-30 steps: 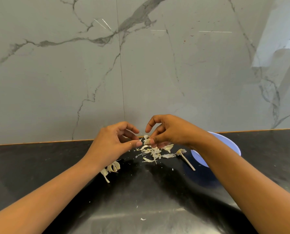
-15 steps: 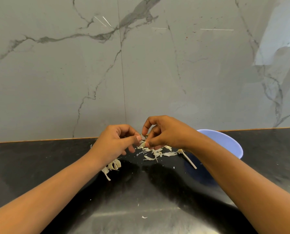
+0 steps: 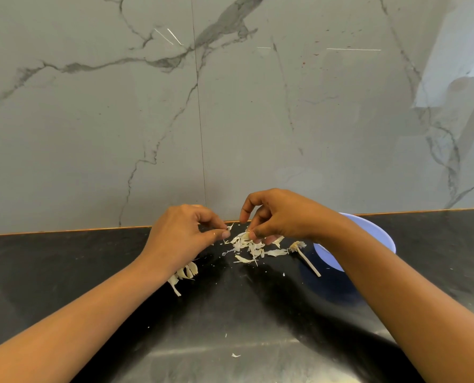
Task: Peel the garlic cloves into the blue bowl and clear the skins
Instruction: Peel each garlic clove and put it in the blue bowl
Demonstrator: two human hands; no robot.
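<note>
My left hand [image 3: 183, 236] pinches a small garlic clove [image 3: 229, 227] between thumb and forefinger; the clove is mostly hidden and a sliver of skin sticks out of it. My right hand [image 3: 280, 217] pinches a strip of pale skin [image 3: 244, 235] just right of it, over a scatter of garlic skins [image 3: 253, 250] on the black counter. The blue bowl [image 3: 379, 239] stands behind my right wrist, which hides much of it; its inside cannot be seen.
A bare garlic stem with its root end [image 3: 304, 255] lies left of the bowl. More skins or cloves [image 3: 187, 272] lie under my left wrist. Small flakes [image 3: 235, 355] dot the black counter [image 3: 64, 261]. The marble wall [image 3: 230, 106] rises close behind.
The hands met over the skin pile half a second ago and have now drawn a little apart, the right hand pulling a strip of skin away from the clove.
</note>
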